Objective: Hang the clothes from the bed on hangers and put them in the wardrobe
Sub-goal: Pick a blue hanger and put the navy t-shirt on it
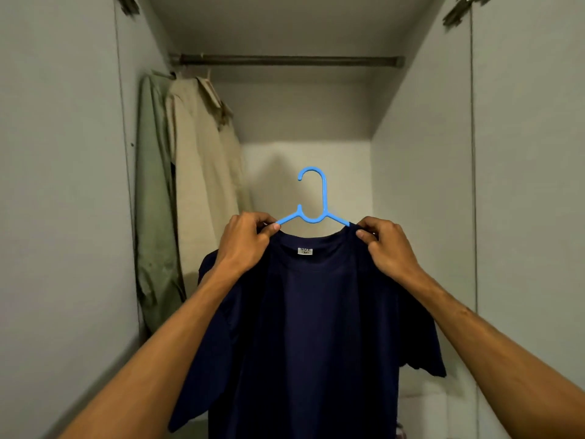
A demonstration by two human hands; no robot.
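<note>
A dark navy T-shirt [316, 327] hangs on a light blue plastic hanger [324, 198] in front of the open wardrobe [421, 185]. A white size label [305, 251] shows inside the neck and the sleeves droop at both sides. The left hand [245, 242] and right hand [387, 245] pinch its shoulders at the hanger's arms, and the hook stands upright well below the dark rail [285, 61]. At the rail's left end, against the wardrobe's left wall, a pale green shirt [153, 201] and a beige collared shirt [199, 185] hang side by side.

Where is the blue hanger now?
Head view, centre: the blue hanger sits in the navy T-shirt, between the left hand and the right hand, below the wardrobe rail.
</note>
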